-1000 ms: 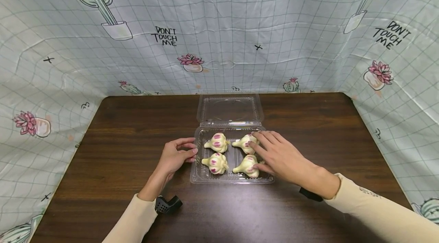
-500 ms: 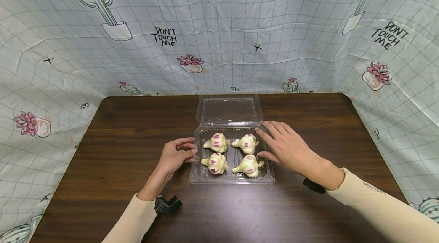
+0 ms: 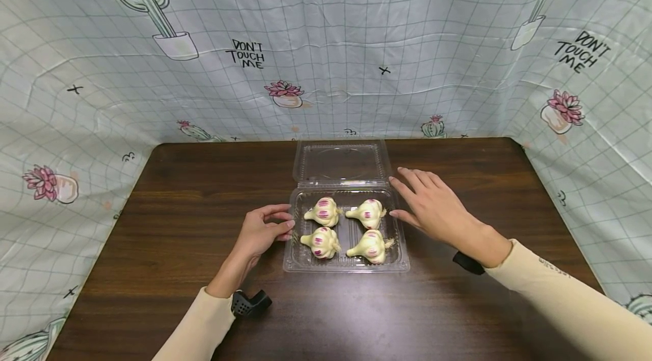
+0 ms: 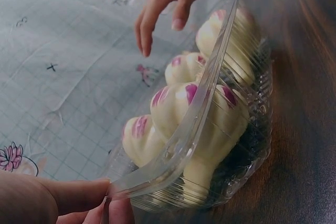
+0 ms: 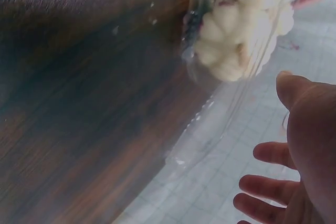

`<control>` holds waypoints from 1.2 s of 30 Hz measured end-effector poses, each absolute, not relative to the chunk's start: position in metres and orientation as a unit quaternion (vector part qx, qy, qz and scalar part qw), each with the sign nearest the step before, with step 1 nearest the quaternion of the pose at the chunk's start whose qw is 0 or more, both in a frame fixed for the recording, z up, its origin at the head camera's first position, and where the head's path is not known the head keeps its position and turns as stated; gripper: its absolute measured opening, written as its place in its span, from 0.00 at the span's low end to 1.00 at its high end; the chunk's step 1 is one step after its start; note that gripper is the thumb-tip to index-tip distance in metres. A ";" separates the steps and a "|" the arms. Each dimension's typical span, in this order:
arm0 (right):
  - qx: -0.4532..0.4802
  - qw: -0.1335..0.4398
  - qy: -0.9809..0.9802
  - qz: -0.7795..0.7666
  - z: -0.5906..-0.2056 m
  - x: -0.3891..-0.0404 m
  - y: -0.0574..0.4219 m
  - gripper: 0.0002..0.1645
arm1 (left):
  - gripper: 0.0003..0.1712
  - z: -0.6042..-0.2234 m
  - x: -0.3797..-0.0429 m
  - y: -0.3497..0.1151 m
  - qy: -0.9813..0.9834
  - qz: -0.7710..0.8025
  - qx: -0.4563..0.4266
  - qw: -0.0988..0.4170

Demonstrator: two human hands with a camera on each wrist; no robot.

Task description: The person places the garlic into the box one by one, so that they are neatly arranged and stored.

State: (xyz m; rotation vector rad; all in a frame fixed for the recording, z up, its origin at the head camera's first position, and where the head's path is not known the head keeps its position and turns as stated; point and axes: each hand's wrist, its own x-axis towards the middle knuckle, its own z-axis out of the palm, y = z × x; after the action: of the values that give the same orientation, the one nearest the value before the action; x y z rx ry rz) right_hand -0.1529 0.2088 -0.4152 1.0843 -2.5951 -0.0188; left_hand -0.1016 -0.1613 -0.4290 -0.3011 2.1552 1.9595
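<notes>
A clear plastic clamshell container (image 3: 346, 267) lies on the table with its lid (image 3: 341, 163) folded back, away from me. Several garlic bulbs sit inside in two rows, among them a near-right bulb (image 3: 370, 246) and a far-left bulb (image 3: 324, 211). My left hand (image 3: 258, 231) pinches the container's left rim between thumb and fingers; the left wrist view shows the thumb (image 4: 79, 195) on that rim. To the right of the container, my right hand (image 3: 435, 205) hovers with fingers spread and nothing in them. Its fingers (image 5: 270, 190) appear apart from the container in the right wrist view.
The dark wooden table (image 3: 204, 180) extends on both sides of the container. Behind it and along both sides hangs a light grid-patterned cloth (image 3: 346, 55) with cactus drawings.
My right hand has moved off the right-hand garlic bulbs, shifting right and away from me, beside the container's hinge. The left hand stays at the rim; the bulbs have not visibly moved.
</notes>
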 end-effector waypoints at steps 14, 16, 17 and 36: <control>0.342 0.142 -0.929 -0.015 -0.420 -0.168 0.219 0.42 | 0.24 -0.432 -0.103 -0.162 0.735 0.659 -0.110 0.110; 0.335 0.135 -0.932 -0.017 -0.420 -0.169 0.220 0.41 | 0.24 -0.431 -0.103 -0.162 0.735 0.660 -0.109 0.110; 0.330 0.131 -0.935 -0.016 -0.421 -0.170 0.220 0.41 | 0.24 -0.431 -0.103 -0.162 0.736 0.660 -0.110 0.109; 0.241 0.065 -0.968 0.032 -0.427 -0.191 0.220 0.35 | 0.24 -0.432 -0.103 -0.162 0.737 0.657 -0.111 0.107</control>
State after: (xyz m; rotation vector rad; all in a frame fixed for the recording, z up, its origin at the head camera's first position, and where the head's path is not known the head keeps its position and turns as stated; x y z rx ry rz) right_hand -0.1911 0.2202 -0.4269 0.7256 -2.9203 0.0967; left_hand -0.1034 -0.1618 -0.4322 -0.3281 2.1705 1.9352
